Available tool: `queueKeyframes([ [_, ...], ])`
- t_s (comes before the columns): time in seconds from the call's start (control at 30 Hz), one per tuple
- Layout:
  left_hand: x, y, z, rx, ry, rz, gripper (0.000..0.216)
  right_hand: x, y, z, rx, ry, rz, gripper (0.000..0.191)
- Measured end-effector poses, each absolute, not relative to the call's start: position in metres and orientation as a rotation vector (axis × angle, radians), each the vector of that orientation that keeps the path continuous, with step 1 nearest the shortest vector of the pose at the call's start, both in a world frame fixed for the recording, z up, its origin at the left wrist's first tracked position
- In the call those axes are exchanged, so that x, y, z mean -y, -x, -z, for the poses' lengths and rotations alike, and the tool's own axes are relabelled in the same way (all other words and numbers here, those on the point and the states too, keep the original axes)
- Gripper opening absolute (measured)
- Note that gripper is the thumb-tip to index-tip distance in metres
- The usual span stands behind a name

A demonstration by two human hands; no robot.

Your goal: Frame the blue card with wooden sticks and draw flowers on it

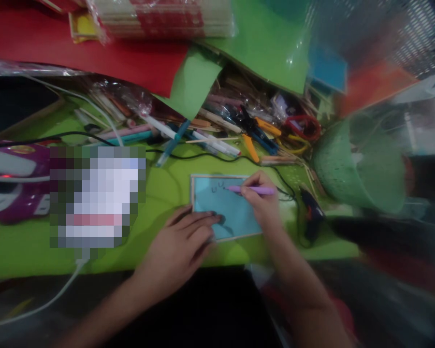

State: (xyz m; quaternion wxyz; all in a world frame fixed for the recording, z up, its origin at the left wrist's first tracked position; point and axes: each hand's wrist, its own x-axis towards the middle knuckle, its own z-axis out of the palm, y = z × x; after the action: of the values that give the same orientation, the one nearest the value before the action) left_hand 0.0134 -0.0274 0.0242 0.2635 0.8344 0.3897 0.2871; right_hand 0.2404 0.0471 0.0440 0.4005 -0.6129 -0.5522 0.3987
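A light blue card (235, 210) edged with thin wooden strips lies on the green tabletop. Two small dark pen marks (217, 187) show near its upper left. My right hand (263, 198) pinches a purple marker pen (263, 190), whose tip is at the card's surface just right of those marks. Resting over the card's lower left corner, my left hand (186, 237) has its fingers stretched out and holds nothing. Part of the card's right side is hidden by my right hand.
Pens and sticks (217, 142), orange-handled pliers (261, 130) and red-handled scissors (304, 126) are heaped behind the card. A green basket (358, 164) and a dark glue gun (311, 212) stand right. A pixelated device (97, 198) with a white cable (58, 297) lies left.
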Motion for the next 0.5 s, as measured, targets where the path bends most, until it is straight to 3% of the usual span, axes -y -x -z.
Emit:
queueKeyframes([
  [0.5,0.0276,-0.0134,-0.0243,-1.052,-2.248,-0.769,0.012,-0.0472,-0.241,-0.0437,1.367,1.526,-1.02,0.013],
])
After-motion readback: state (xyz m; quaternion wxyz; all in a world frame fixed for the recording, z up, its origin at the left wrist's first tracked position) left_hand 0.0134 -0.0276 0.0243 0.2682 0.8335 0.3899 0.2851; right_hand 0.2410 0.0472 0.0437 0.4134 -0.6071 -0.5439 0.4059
